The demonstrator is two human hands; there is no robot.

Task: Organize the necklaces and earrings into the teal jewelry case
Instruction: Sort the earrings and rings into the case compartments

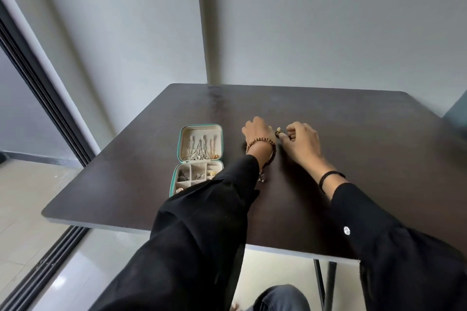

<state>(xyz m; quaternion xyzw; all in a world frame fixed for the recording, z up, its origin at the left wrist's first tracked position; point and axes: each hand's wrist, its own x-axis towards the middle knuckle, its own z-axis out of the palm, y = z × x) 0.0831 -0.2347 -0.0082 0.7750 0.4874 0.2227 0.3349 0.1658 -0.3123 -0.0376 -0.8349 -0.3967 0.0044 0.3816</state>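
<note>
The teal jewelry case (pixel 179 156) lies open on the dark table (pixel 353 149), left of my hands. Silver necklaces (pixel 199 150) hang in its cream lid, and small earrings (pixel 199 176) sit in the compartments of its lower half, partly hidden by my left sleeve. To the right of the case, my left hand (pixel 256 131) and my right hand (pixel 302 141) meet over a small dark and gold jewelry piece (pixel 279 131). Both hands have curled fingers at that piece; the right one pinches it. A small jewelry item (pixel 261 179) lies under my left wrist.
The table stands against a grey wall corner. A sliding glass door frame (pixel 38 88) runs along the left. The table's front edge is near my lap, with a metal leg (pixel 319 283) below it. A dark object (pixel 457 113) shows at the right edge.
</note>
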